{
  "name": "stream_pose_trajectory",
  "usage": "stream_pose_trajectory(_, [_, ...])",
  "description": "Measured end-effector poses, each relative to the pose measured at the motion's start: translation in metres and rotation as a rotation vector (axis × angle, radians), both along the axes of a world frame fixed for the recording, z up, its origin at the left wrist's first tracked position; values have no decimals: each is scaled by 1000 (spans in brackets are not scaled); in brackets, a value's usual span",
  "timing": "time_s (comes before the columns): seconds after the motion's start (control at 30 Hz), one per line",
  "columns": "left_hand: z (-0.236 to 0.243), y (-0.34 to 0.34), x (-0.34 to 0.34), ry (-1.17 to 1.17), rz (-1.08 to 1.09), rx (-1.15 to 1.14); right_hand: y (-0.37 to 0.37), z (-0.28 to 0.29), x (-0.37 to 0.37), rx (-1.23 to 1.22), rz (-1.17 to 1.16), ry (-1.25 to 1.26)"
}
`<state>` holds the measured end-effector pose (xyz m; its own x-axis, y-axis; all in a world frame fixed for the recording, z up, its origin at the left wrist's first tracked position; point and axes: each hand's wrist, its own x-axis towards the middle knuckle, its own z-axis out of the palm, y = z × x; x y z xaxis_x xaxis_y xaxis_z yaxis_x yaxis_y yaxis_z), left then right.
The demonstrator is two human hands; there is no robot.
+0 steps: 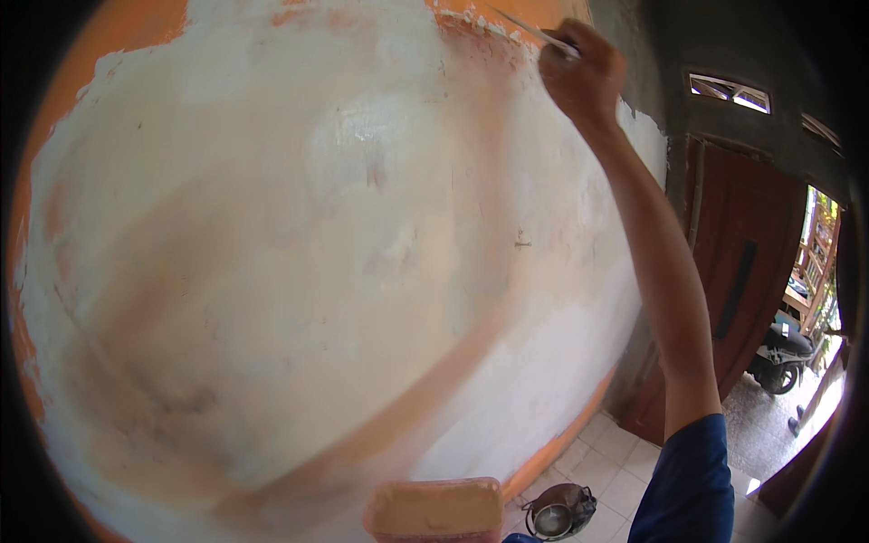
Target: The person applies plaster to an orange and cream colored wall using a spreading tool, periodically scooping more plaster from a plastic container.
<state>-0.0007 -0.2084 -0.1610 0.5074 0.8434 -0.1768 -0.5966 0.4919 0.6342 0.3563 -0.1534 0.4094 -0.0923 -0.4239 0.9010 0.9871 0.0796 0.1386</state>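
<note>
Raised to the upper right, my right hand [584,72] is closed around what looks like a putty knife [534,32]. Its thin blade is seen nearly edge-on, pointing up and left at the wall where white coating meets orange paint. The wall [362,244] is spread with a patchy white and beige coat, and reddish patches show through near the top. At the lower edge stands a pinkish, translucent plastic tub [434,511] with a smooth beige surface inside its rim. My left hand is out of the picture, so what it does cannot be seen.
A dark bucket [559,511] with a pale round thing in it stands on the tiled floor [602,462]. To the right are a brown door [738,271] and a bright doorway. A motorbike [780,357] and part of a person's legs [810,407] show there.
</note>
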Motion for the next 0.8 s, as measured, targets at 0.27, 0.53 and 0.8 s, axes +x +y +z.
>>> stream_pose_trajectory(0.27, [7,2,-1,4,42,4,6,-70,-1,-331,-67,-145])
stream_pose_trajectory(0.53, [10,0,3,1,36,2,-19,6,-5,-118,-77,77])
stream_pose_trajectory(0.8, [11,-3,-3,-5,79,5,27,-122,-5,-189,-61,-163])
